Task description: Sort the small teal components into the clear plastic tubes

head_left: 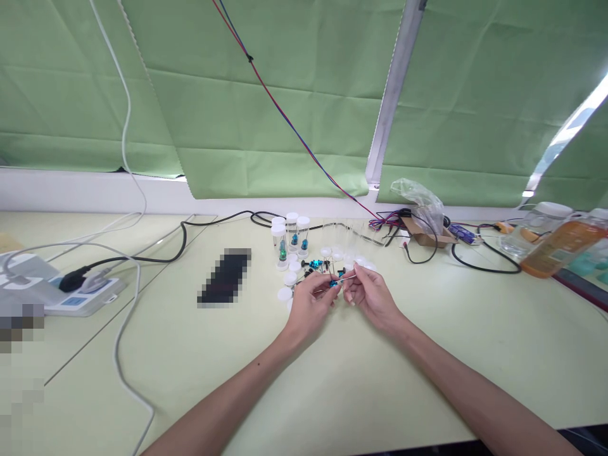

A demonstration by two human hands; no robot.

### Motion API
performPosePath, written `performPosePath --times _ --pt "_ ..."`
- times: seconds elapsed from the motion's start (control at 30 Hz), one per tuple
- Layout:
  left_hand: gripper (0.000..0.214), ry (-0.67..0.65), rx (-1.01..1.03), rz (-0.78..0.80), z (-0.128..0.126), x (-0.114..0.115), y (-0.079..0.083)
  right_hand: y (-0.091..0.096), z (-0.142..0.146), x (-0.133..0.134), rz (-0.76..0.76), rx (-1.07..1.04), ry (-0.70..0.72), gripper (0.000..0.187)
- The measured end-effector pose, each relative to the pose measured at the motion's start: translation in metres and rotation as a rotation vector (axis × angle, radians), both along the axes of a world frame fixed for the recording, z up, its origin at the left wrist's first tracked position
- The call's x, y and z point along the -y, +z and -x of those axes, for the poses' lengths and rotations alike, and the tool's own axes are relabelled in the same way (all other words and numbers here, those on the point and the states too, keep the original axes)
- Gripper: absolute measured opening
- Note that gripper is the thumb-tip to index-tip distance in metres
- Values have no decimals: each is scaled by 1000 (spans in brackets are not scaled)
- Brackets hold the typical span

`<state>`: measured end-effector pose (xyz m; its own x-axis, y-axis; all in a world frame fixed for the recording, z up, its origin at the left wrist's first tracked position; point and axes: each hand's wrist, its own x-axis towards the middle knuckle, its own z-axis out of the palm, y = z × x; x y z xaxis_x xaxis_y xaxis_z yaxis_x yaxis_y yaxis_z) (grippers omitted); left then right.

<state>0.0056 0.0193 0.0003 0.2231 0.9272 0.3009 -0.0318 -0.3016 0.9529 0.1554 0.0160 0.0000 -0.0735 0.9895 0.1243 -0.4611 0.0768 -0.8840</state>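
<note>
While our left hand (311, 303) pinches a small blue electronic part with thin wire legs (336, 282), the fingers of our right hand (373, 294) grip the wire's far end. We hold it just above the pale green surface (427, 354).

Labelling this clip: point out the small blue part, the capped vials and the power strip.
small blue part (335, 283), head view, blue body
capped vials (292, 229), head view, middle vial's wall
power strip (97, 295), head view, white top

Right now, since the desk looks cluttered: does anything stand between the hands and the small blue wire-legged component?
Nothing visible does: the left hand and right hand both pinch the small blue wire-legged component. Round white plastic caps lie beside and behind it.
</note>
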Motion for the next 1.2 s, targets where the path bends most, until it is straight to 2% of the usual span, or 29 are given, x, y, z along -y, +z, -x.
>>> performPosePath --times 0.27,0.47,0.63,0.87,1.2 --pt "20 -2 15 14 1 -1 -2 1 0 0 10 -3 -5 35" --pt "21 -10 27 34 0 0 4 1 0 0 30 -41 18 33" --pt "20 -12 75 85 0 0 7 1 -1 -1 42 -94 75 29" --pt "20 -88 84 125 2 0 10 -1 -2 -2 46 -143 159 25" --pt "27 -136 151 199 4 -2 10 -2 -2 -1 12 -150 221 23"
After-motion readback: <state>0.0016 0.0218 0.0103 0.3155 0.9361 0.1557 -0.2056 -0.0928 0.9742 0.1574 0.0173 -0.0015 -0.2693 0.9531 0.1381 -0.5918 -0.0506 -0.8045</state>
